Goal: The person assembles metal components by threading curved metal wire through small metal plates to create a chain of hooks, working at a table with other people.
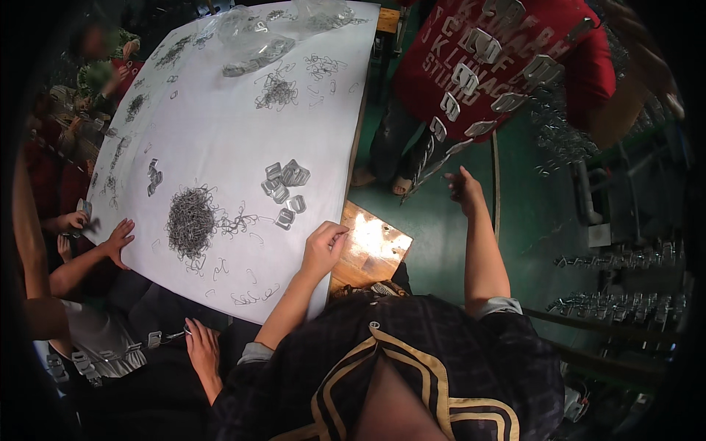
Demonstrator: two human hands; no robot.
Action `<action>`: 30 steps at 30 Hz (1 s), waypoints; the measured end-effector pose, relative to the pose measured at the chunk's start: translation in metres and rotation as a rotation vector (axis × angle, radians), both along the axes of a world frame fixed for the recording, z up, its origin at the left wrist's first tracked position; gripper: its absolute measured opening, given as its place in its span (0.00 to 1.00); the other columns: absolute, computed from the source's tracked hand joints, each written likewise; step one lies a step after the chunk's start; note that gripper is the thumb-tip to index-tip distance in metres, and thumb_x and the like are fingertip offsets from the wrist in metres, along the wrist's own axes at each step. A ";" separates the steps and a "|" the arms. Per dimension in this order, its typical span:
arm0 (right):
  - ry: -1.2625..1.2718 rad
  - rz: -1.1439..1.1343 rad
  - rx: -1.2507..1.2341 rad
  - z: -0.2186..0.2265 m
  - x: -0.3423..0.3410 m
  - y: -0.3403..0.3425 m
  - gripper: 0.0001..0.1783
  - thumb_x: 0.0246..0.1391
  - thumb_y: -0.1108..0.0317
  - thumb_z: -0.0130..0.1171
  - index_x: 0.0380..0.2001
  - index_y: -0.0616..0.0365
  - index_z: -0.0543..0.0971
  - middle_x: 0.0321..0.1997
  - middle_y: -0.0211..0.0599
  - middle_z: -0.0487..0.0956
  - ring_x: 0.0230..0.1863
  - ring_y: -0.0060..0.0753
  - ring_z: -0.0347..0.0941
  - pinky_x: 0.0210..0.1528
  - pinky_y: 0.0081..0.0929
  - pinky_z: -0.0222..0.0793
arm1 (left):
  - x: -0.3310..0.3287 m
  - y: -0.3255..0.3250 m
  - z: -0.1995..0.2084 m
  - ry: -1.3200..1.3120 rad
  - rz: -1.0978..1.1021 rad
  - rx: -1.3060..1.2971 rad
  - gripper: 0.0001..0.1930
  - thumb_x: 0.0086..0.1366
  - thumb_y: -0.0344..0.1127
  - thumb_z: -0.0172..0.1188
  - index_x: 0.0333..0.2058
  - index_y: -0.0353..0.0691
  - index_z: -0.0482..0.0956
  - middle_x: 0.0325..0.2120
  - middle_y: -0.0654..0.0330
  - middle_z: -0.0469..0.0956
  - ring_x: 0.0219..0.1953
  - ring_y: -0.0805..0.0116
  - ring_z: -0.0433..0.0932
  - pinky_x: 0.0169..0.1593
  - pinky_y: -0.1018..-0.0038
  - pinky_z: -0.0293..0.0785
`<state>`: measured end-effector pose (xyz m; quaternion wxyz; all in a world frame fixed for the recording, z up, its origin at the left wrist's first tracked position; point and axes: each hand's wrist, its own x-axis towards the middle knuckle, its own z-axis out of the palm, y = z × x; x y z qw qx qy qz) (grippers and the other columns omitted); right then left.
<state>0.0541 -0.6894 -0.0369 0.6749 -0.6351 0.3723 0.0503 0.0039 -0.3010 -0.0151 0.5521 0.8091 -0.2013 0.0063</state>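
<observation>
Left hand (323, 248) is at the edge of the white table (250, 154), fingers curled, thumb near forefinger; whether it holds anything cannot be determined. Metal buckles (296, 174) lie at its 11 o'clock, wire hooks (191, 224) at its 9 o'clock. Right hand (465, 189), at the left's 2 o'clock, is raised, fingers half-bent; its grip cannot be determined

white table (228, 132) with hooks (191, 222), probably wire
</observation>
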 end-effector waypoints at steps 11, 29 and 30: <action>-0.023 -0.002 -0.133 -0.025 -0.027 0.021 0.14 0.52 0.67 0.48 0.37 0.53 0.81 0.27 0.27 0.73 0.28 0.23 0.66 0.34 0.25 0.65 | -0.001 0.002 -0.004 -0.067 0.006 0.016 0.05 0.55 0.22 0.60 0.31 0.34 0.78 0.27 0.56 0.76 0.25 0.66 0.76 0.29 0.75 0.73; 0.058 -0.013 -0.169 -0.024 -0.066 0.030 0.16 0.48 0.75 0.48 0.40 0.59 0.80 0.28 0.25 0.71 0.26 0.20 0.64 0.34 0.22 0.64 | 0.000 0.001 -0.009 -0.069 0.022 -0.006 0.04 0.54 0.23 0.61 0.31 0.34 0.78 0.27 0.56 0.76 0.23 0.66 0.76 0.27 0.75 0.72; 0.059 0.060 -0.198 -0.019 -0.065 0.031 0.17 0.48 0.75 0.48 0.41 0.59 0.80 0.27 0.25 0.72 0.26 0.20 0.64 0.33 0.21 0.64 | -0.002 0.001 -0.008 -0.071 0.021 -0.008 0.04 0.55 0.23 0.61 0.31 0.34 0.78 0.27 0.56 0.76 0.23 0.66 0.75 0.27 0.75 0.72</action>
